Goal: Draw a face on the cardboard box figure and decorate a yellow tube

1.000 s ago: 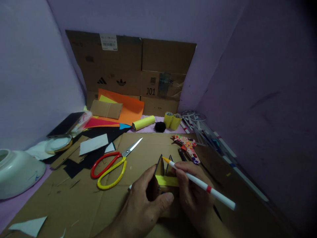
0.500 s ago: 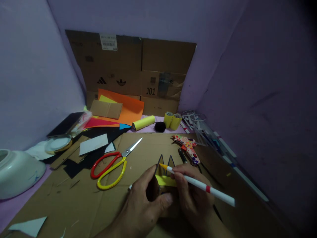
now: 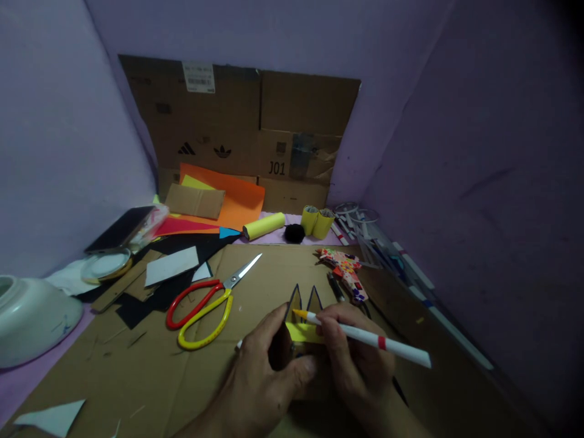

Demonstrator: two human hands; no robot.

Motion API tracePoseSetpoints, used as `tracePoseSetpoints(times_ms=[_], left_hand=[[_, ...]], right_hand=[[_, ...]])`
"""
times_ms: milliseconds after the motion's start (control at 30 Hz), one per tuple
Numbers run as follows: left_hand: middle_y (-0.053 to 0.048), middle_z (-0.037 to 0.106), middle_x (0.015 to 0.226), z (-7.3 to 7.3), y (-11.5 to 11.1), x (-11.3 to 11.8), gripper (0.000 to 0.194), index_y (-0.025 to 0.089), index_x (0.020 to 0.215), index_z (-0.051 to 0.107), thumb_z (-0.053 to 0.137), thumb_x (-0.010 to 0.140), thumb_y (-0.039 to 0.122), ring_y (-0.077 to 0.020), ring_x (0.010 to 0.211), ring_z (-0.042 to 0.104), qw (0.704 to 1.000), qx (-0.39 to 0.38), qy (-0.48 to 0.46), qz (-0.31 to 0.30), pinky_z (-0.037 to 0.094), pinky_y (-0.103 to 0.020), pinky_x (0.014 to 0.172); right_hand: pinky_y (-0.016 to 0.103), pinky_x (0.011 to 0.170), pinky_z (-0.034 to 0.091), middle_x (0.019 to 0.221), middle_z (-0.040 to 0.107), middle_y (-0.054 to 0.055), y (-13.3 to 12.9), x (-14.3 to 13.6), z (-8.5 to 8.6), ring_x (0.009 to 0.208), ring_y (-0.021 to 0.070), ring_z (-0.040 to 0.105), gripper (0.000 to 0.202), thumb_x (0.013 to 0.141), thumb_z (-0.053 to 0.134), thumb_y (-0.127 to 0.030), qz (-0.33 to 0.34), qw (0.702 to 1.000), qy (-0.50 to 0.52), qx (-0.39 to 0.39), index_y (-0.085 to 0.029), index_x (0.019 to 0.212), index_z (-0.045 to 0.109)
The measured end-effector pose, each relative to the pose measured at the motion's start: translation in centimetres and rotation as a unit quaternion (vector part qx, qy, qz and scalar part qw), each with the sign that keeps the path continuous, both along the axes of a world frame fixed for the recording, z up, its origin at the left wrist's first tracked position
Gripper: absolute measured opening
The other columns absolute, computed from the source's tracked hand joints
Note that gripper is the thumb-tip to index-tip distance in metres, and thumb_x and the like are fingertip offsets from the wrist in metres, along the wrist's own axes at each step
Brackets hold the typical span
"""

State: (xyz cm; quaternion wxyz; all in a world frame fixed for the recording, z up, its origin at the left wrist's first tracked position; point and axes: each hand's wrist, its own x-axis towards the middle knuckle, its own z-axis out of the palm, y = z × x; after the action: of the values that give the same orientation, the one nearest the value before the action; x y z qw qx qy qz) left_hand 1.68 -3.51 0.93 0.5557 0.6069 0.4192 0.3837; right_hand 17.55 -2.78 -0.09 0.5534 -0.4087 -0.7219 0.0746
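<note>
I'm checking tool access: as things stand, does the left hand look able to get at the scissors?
Probably, if freed: the scissors lie uncovered, ahead and to the left of the left hand. What hinders it is that this hand holds the two-pointed piece.

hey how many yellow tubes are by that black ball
3: a lying tube left of the black ball, an upright tube and a second upright tube side by side to its right. More could hide behind them.
</note>
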Motion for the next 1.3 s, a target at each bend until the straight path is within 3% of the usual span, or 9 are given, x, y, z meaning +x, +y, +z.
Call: tracePoseSetpoints(times_ms=[233,433,667,900,1100,1300], left_hand=[[-0.001,0.064,0.123,-0.56,0.06,0.17,0.049,0.027,0.128,0.053,0.067,0.081,0.024,-0.0234,0.111,0.059,0.999,0.003,-0.053,-0.01,0.046,-0.032,0.099],[-0.003,0.068,0.098,-0.68,-0.04,0.05,0.034,0.02,0.111,0.061,0.068,0.078,0.027,-0.0252,0.095,0.062,1.0,-0.004,-0.002,0.009,0.051,-0.033,0.087],[-0.002,0.064,0.12,-0.23,0.12,0.1,0.048,0.026,0.127,0.053,0.067,0.081,0.024,-0.0246,0.11,0.058,0.999,0.007,-0.036,-0.011,0.045,-0.034,0.099],[-0.003,0.066,0.093,-0.45,-0.06,-0.03,0.036,0.019,0.111,0.059,0.068,0.079,0.033,-0.023,0.085,0.06,1.0,0.001,0.02,0.012,0.051,-0.032,0.081],[0.0,0.066,0.109,-0.56,0.06,0.09,0.042,0.025,0.12,0.056,0.066,0.08,0.024,-0.0218,0.099,0.06,0.999,0.01,-0.043,-0.011,0.048,-0.03,0.091],[-0.005,0.067,0.097,0.02,-0.04,0.09,0.041,0.017,0.113,0.06,0.068,0.076,0.033,-0.0252,0.09,0.061,0.999,-0.014,0.042,0.023,0.051,-0.032,0.08]], right_hand=[[0.028,0.06,0.053,0.082,0.067,0.003,0.18,0.47,-0.69,0.07,0.0163,0.065,0.014,0.093,0.052,-0.017,-0.021,1.0,0.005,-0.012,-0.024,0.102,0.06],[0.026,0.055,0.049,0.07,0.064,0.0,-0.01,0.53,-0.26,0.06,0.0142,0.061,0.012,0.092,0.051,-0.015,0.032,0.999,0.009,-0.009,-0.022,0.089,0.06],[0.026,0.063,0.052,0.084,0.068,0.002,-0.03,0.37,-0.55,0.073,0.0158,0.065,0.016,0.092,0.053,-0.015,-0.014,0.999,0.036,-0.021,-0.025,0.102,0.061],[0.025,0.056,0.049,0.072,0.065,0.001,-0.13,0.42,-0.17,0.061,0.0137,0.061,0.012,0.09,0.052,-0.012,0.058,0.998,0.034,-0.015,-0.021,0.089,0.062],[0.024,0.064,0.05,0.082,0.067,0.001,-0.22,0.39,-0.4,0.073,0.0144,0.063,0.015,0.092,0.053,-0.013,0.017,0.998,0.047,-0.024,-0.023,0.1,0.06],[0.025,0.057,0.046,0.072,0.063,-0.001,-0.08,0.34,-0.18,0.061,0.013,0.059,0.013,0.091,0.052,-0.011,0.077,0.996,0.033,-0.022,-0.021,0.089,0.06]])
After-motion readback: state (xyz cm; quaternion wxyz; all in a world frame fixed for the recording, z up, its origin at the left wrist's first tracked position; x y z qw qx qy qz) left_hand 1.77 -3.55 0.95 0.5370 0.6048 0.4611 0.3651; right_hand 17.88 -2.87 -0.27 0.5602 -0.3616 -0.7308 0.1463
